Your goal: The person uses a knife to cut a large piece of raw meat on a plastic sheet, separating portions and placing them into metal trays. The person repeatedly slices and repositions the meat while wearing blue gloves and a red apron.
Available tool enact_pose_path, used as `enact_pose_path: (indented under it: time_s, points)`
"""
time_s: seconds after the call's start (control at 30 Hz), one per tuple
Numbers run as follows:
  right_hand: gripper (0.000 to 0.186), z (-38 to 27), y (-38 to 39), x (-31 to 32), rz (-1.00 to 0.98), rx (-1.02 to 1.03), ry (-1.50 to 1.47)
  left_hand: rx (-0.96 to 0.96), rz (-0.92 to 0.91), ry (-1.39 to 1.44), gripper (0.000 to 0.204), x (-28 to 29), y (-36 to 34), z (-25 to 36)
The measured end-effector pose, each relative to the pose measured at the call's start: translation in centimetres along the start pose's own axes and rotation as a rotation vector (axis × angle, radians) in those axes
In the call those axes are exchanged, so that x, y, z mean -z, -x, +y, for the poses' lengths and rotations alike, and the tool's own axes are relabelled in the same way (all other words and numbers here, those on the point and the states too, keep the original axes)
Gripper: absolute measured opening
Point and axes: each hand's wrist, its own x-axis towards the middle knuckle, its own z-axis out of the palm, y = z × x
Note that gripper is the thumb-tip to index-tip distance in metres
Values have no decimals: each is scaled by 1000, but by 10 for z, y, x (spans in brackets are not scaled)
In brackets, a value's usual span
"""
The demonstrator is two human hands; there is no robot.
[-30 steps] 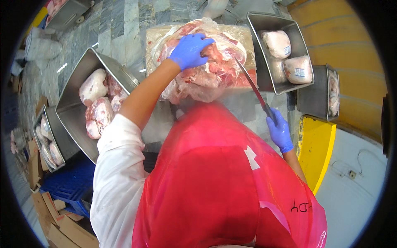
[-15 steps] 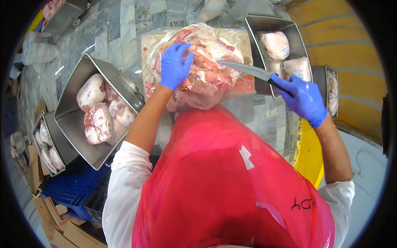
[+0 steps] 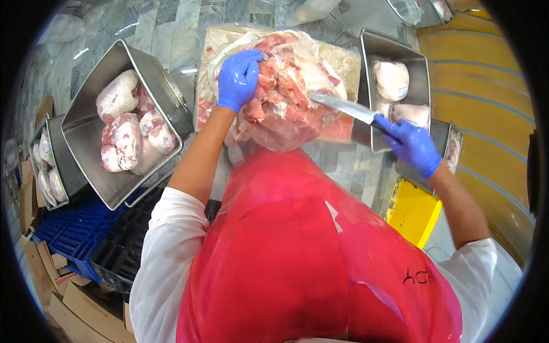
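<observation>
A large mass of raw meat [image 3: 274, 86] lies in a clear plastic wrap [image 3: 289, 137] on a cardboard box top in front of me. My left hand [image 3: 239, 79], in a blue glove, is closed on the meat's left side, its fingers bent together; the fingertips are partly hidden. In my right hand [image 3: 413, 144], also gloved, is the dark handle of a long knife [image 3: 349, 107]. The blade points left, with its tip at the right part of the meat.
To the left stands a deep metal bin [image 3: 86, 154] holding several wrapped meat pieces [image 3: 123, 140]. Another metal bin [image 3: 421, 74] with wrapped pieces is at the right. Blue pallets [image 3: 71, 234] and torn cardboard [image 3: 80, 308] lie lower left. A yellow block [image 3: 414, 214] sits near my right forearm.
My left hand's fingers have drawn together on the meat. My right hand and the knife are slightly lower in view, and the view itself has shifted.
</observation>
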Motion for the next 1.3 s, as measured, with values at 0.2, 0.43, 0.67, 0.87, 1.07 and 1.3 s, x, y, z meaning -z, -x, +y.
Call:
enact_pose_path:
  time_s: [0.2, 0.43, 0.67, 0.87, 1.07, 1.3]
  points:
    - [54, 2, 29, -159, 300, -86, -267, 68, -74, 100, 22, 2, -9, -1]
    - [57, -41, 12, -283, 671, -134, -511, 26, -119, 50, 22, 4, -11, -2]
    - [54, -55, 36, -226, 529, -269, -549, -101, -423, -281, 55, 25, -24, 52]
    - [53, -77, 83, -82, 261, -367, -448, -495, -694, -375, 78, 7, -37, 51]
    - [52, -90, 126, -93, 275, -447, -532, -351, -838, -266, 72, -5, -49, 50]
    - [51, -115, 126, -81, 255, -430, -608, -587, -691, -431, 65, -6, -61, 43]
